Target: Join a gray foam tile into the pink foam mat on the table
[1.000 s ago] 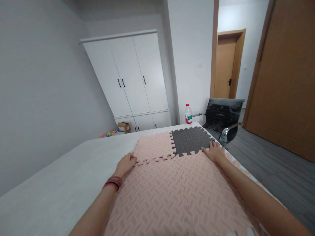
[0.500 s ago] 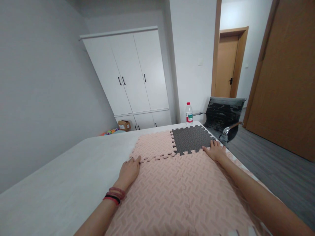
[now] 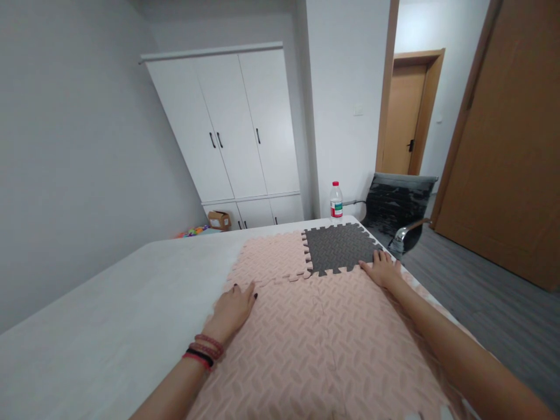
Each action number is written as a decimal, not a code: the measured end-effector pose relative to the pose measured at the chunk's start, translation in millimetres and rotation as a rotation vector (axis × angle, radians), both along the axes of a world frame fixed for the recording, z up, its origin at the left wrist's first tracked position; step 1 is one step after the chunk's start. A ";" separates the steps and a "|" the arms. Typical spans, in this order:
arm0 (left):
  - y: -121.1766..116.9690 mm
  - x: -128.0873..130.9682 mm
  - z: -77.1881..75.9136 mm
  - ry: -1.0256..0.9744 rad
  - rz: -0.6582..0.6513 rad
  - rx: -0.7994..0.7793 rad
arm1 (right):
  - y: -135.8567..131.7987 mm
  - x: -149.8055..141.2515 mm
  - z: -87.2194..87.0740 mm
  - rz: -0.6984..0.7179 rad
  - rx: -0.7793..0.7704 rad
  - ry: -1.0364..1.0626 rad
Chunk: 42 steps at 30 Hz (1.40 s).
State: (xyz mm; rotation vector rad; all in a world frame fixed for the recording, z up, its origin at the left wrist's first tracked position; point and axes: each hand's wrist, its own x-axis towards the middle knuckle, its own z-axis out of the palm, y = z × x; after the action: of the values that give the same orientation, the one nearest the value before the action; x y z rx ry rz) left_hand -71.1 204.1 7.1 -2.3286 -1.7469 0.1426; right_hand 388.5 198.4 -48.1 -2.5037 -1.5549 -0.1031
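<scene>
Pink foam puzzle mats [image 3: 315, 344] cover the near part of a white table [image 3: 109, 315]. A smaller pink tile [image 3: 271, 259] and a dark grey tile [image 3: 339, 248] join them at the far end. My left hand [image 3: 234, 306] lies flat with fingers spread on the left edge of the big pink mat, just below the small pink tile. My right hand [image 3: 382, 269] rests flat at the seam between the grey tile and the pink mat near the table's right edge. Neither hand holds anything.
A water bottle [image 3: 336, 200] stands at the table's far edge. A black office chair [image 3: 400, 204] sits beyond the right corner. A white wardrobe [image 3: 236, 128] stands against the back wall, with a cardboard box [image 3: 220, 220] on the floor. Wooden doors are at the right.
My left hand slid back toward me and flattened on the pink mat's edge. The small pink tile now sits closer against the big mat. My right hand stayed put.
</scene>
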 end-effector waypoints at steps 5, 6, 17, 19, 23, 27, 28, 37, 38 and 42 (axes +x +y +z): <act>-1.8 -0.3 2.0 -0.001 0.009 -0.035 | 1.3 0.6 -0.1 -0.004 -0.026 0.007; -2.0 -0.7 3.8 -0.002 0.004 -0.041 | 1.7 0.7 -0.2 -0.007 -0.031 0.010; -14.6 9.6 21.1 -0.057 -0.075 -0.080 | -2.1 -3.2 3.1 -0.007 -0.027 0.004; -9.6 12.1 25.9 -0.078 -0.112 -0.104 | -5.9 -7.4 9.4 -0.001 -0.044 0.005; 12.7 26.9 39.4 -0.141 -0.220 -0.125 | -11.8 -31.2 34.2 0.110 -0.027 -0.018; 36.7 54.8 39.1 -0.220 -0.275 -0.100 | -5.2 -78.8 62.7 0.335 -0.001 -0.011; 41.3 61.9 34.6 -0.232 -0.275 -0.105 | -1.5 -93.2 67.3 0.399 -0.006 0.007; 62.0 79.4 -16.2 -0.240 -0.209 -0.226 | 28.3 -189.9 40.8 0.664 -0.084 0.192; 64.0 78.7 -16.8 -0.241 -0.207 -0.236 | 30.7 -191.8 36.9 0.661 -0.096 0.204; 68.6 79.4 -14.7 -0.254 -0.195 -0.259 | 40.2 -184.4 32.7 0.692 -0.154 0.232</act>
State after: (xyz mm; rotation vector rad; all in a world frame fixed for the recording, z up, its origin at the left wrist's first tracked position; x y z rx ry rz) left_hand 8.3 272.7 -7.6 -2.7984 -1.6816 0.0428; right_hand 204.1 238.7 -15.4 -1.8383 -2.2680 0.4015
